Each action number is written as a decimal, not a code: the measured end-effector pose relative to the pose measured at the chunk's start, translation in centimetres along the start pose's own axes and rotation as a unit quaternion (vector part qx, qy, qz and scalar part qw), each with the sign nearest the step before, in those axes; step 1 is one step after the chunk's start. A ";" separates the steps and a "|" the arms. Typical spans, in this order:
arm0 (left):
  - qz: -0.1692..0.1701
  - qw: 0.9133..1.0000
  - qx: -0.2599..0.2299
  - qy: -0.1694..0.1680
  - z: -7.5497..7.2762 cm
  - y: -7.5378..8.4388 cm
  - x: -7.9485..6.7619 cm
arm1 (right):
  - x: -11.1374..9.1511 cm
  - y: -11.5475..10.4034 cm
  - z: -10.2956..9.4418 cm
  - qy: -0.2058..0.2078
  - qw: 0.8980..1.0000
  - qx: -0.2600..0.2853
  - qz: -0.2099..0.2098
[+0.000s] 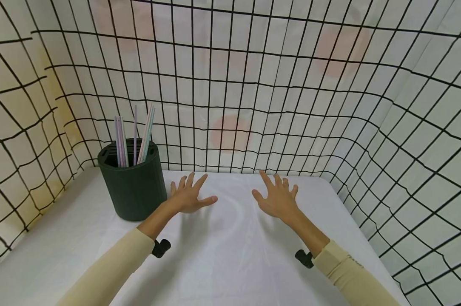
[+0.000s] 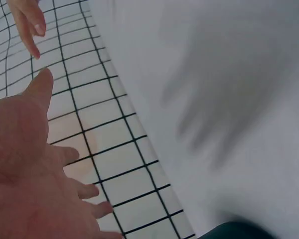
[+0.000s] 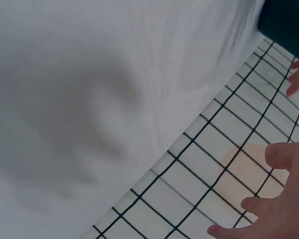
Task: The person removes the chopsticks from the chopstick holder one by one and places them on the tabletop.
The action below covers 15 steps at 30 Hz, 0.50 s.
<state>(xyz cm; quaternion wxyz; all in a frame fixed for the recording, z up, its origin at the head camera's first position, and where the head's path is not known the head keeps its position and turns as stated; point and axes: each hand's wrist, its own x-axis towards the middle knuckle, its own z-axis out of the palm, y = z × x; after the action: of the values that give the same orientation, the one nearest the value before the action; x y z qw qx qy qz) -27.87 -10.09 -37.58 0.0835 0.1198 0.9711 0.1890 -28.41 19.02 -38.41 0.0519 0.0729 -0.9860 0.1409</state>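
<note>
My left hand (image 1: 188, 198) hovers over the white tabletop with its fingers spread and nothing in it. Close by on its left stands a dark green ribbed container (image 1: 140, 191), upright, holding several thin pastel sticks (image 1: 120, 142) that look like drinking straws. To the right, my right hand (image 1: 278, 199) is also held above the cloth, fingers spread, palm down and holding nothing. A gap of bare cloth separates the two hands. In the left wrist view the left palm (image 2: 35, 174) shows bare, with a shadow on the cloth; the right hand (image 3: 284, 199) appears likewise in the right wrist view.
A white cloth (image 1: 230, 255) covers the table. Black grid netting (image 1: 230, 80) stands along the back and both sides, with white sheeting behind it that carries faint orange round patches. Small black wrist cameras (image 1: 161, 248) hang below both forearms.
</note>
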 end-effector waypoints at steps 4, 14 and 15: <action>0.035 0.999 -0.021 -0.011 -1.5 0.4 -0.6 | 0.1 -1.3 -0.7 0.021 0.999 0.024 -0.021; 0.061 0.993 -0.104 -0.012 -6.4 0.2 -3.0 | 0.8 -5.1 -2.7 0.021 0.992 0.091 -0.085; 0.063 0.992 -0.108 -0.008 -7.0 0.1 -3.3 | 0.9 -5.5 -3.0 0.017 0.991 0.094 -0.089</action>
<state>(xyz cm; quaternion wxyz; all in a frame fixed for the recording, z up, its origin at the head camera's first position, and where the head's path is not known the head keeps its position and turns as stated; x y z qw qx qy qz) -26.14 -13.32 -30.79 0.0918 0.1728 0.9348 0.2964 -28.22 14.51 -33.97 0.0736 0.1630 -0.9568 0.2291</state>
